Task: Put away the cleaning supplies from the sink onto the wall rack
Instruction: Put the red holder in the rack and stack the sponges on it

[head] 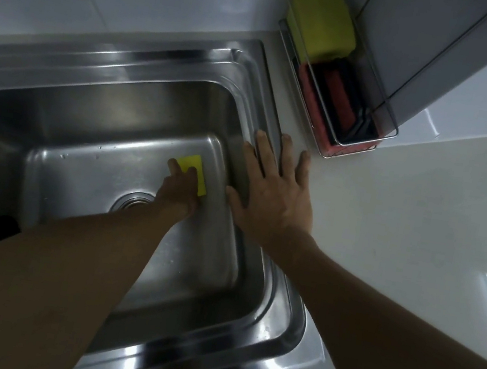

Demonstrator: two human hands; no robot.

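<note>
A small yellow sponge (193, 165) lies on the floor of the steel sink (120, 105), near its right wall. My left hand (179, 191) reaches down into the basin and its fingers lie on the sponge, covering its near end. My right hand (273, 189) is flat with fingers spread on the sink's right rim and the counter, holding nothing. The wire wall rack (335, 109) hangs at the corner to the upper right, holding a yellow-green sponge (322, 25) and a red and black item (340, 100).
The sink drain (133, 201) is just left of my left forearm. A white counter (421, 230) stretches to the right of the sink. White tiled walls stand behind, and a grey panel (434, 55) juts out above the rack.
</note>
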